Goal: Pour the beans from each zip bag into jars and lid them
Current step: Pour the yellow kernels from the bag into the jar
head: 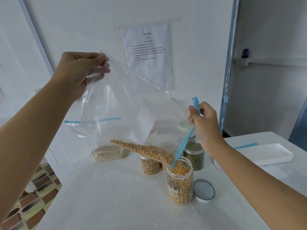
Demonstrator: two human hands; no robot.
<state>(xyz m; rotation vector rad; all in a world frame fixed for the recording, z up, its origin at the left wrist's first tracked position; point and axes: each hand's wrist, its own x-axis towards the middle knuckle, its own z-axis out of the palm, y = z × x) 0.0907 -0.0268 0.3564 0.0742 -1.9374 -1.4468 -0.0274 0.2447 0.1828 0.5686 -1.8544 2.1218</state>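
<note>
White worktop [116, 205] is carrying the open jar [180, 185]; my left hand [78, 72] is pinching the zip bag [119, 97] by a corner, held high, my right hand [204, 125] is gripping its blue zip edge, and kernels [146, 150] are seemingly spilling in.

A clear zip bag [126, 100] is pinched at one corner by the left hand [79, 72] and at its blue zip by the right hand [205, 123]; corn kernels [146, 151] are tipped into an open jar [180, 181].

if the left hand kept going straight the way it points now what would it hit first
The left hand points up and right and pinches a corner of the bag. Past that, the paper sheet on the wall looks first in line, though depth is unclear.
</note>
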